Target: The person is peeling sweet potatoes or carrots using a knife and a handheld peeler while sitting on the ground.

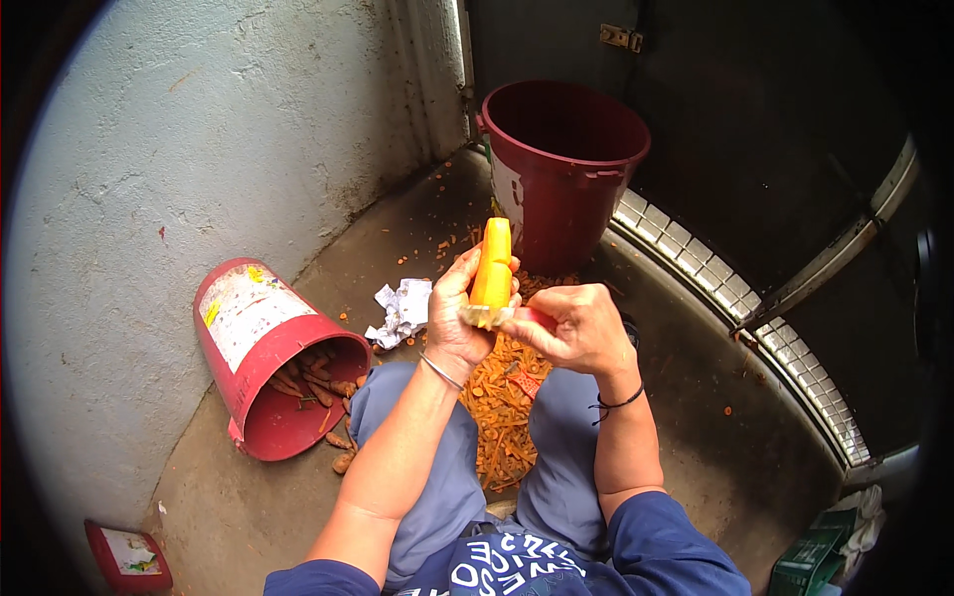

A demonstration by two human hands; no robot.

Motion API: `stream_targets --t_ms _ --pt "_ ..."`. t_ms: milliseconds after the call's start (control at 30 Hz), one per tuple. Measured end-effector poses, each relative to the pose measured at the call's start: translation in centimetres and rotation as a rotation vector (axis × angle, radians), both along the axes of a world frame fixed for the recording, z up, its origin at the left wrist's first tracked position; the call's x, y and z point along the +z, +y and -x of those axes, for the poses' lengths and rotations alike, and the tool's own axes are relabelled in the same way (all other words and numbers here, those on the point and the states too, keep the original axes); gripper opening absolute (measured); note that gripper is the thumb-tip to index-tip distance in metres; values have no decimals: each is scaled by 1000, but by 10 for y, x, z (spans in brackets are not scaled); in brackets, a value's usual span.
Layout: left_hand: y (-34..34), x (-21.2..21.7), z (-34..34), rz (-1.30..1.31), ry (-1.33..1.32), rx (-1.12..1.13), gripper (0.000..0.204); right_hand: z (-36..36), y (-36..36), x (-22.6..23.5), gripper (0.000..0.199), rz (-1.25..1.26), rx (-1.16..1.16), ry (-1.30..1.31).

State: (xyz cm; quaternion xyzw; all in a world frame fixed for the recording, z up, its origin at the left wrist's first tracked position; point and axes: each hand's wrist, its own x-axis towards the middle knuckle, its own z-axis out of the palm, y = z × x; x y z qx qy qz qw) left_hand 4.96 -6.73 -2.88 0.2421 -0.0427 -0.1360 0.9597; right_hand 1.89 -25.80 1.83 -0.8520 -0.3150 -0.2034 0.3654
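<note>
A tall red bin stands at the floor's far edge; a smaller red bucket lies tipped by its left edge. Orange peelings heap between the person's legs. Above them, the left hand grips a carrot, its long axis running up the view, blunt end toward the bin. The right hand pinches a peeler across the near end.

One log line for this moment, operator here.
left hand: holds carrot | right hand: holds peeler at carrot's near end | below: orange peelings | tipped red bucket: carrots inside
</note>
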Motion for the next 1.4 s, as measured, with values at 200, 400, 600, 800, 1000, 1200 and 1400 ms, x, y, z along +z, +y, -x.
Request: stream_targets --t_ms 200,400,600,800,1000,1200,1400 --pt "-4 9 4 -20 18 36 31 -7 -30 -9 34 -249 -210 74" --pt "-4 4 1 159 187 -46 31 -8 -21 -13 30 -590 -114 192" --pt "-4 4 -1 185 175 2 33 21 -15 10 55 -994 83 281" --pt "-3 9 1 181 71 9 34 6 -15 7 37 -661 -185 641" --pt "0 13 0 130 81 -3 35 2 -6 3 23 -277 -125 130" --pt "1 11 4 64 69 -2 35 10 0 7 31 -43 77 92" --pt "1 8 3 86 64 -12 32 12 8 10 32 109 49 23"
